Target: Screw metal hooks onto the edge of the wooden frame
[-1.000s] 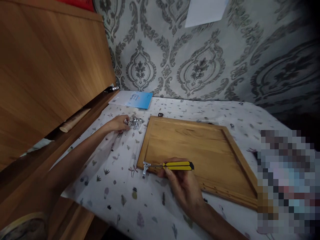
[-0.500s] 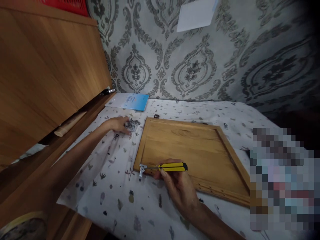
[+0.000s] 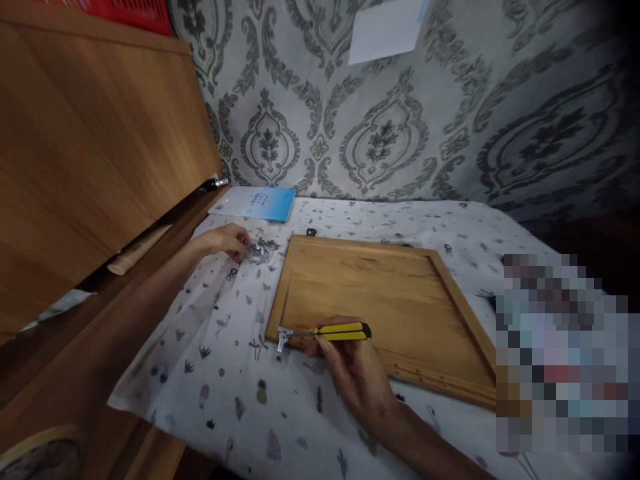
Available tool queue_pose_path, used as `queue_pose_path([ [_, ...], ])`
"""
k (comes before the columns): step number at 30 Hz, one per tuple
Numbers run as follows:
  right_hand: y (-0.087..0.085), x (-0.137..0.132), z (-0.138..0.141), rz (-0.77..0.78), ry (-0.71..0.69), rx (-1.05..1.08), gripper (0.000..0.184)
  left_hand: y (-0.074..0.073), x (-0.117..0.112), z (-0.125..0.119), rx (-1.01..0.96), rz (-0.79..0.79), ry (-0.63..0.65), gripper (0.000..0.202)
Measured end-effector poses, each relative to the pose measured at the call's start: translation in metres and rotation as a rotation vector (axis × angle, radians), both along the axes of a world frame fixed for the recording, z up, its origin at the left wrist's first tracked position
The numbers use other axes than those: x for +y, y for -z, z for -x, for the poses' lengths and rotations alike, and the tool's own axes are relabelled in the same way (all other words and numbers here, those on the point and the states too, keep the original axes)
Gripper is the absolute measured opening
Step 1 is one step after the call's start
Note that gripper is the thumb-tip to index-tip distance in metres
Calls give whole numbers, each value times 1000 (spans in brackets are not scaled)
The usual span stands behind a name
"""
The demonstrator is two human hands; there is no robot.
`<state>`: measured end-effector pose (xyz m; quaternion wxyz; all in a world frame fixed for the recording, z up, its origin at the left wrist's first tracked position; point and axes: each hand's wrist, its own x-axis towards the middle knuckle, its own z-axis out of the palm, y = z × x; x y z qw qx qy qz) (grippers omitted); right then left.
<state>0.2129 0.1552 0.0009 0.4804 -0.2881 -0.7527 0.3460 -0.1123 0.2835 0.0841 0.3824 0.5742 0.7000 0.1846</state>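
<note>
- Right hand [image 3: 363, 373]: a yellow-and-black screwdriver [image 3: 343, 331] is pinched in the grip at its handle, above the near side of the panel; the shaft is directed leftward.
- Hinge [image 3: 283, 341]: this metal part is seen at the near left corner of the wooden panel [image 3: 360, 287], partly projecting past its near edge. The screwdriver's tip is held at it; whether a screw is engaged cannot be told.
- Left hand [image 3: 227, 240]: the fingers are curled at a heap of metal parts [image 3: 259, 251], between the panel and the left edge of the table [image 3: 300, 413]. Whether a part is pinched in this grip cannot be told.
- Panel: it is laid flat on the patterned cloth of the table; small dark holes are shown along its near edge.
- Booklet [image 3: 255, 203]: it is placed at the table's far left corner.
</note>
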Motion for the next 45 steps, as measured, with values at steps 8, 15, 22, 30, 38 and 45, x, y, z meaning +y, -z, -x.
queue_pose_path([
  [8, -1, 1, 1, 33, -2, 1, 10, -1, 48, -27, 48, -97, -4, 28],
  [15, 0, -1, -1, 52, -8, 2, 9, -7, 36, -33, 328, -143, 28, 41],
  [22, -1, -1, 1, 4, 4, 10, 8, 11, 15, -44, 515, -103, 79, 34],
  [30, -2, 0, 1, 15, 15, 14, 7, 3, 47, -45, 472, -3, 52, 21],
  [38, -1, 1, 1, 57, 21, 17, 10, 6, 52, -30, 380, -193, -11, 31],
  [45, -4, 2, 3, 75, 9, 32, 10, 8, 2, 4, 439, -101, 80, 9],
])
